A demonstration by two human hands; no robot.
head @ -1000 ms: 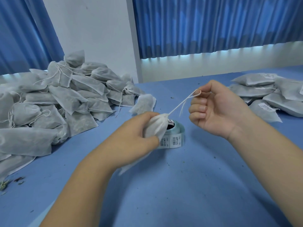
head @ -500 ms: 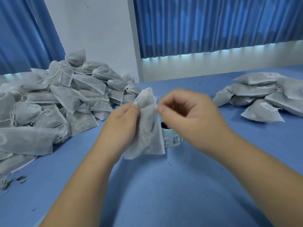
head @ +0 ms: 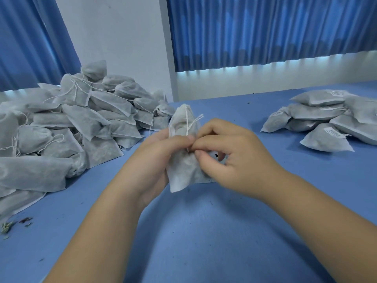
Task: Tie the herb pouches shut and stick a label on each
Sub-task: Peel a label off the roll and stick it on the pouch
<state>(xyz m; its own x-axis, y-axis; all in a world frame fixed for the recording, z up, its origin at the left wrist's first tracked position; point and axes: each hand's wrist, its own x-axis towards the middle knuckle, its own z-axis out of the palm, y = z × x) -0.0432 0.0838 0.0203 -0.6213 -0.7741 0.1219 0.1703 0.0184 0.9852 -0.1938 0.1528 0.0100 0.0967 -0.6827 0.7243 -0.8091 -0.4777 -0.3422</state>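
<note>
I hold one white herb pouch (head: 183, 172) upright above the blue table (head: 204, 231), at the middle of the view. My left hand (head: 155, 158) grips its left side around the neck. My right hand (head: 230, 154) pinches the white drawstring (head: 190, 124) against the pouch's neck, fingertips touching my left thumb. The string ends stick up past the pouch's top. The label roll is almost wholly hidden behind my right hand and the pouch.
A big heap of untied pouches (head: 71, 123) fills the left of the table. A smaller pile of labelled pouches (head: 330, 119) lies at the right. Loose herb bits (head: 12, 225) lie near the left front edge. Blue curtains and a white wall stand behind.
A second ago my right hand pulled the drawstring out to the right. It has since come back to the pouch, which now stands upright, and both hands meet at its neck.
</note>
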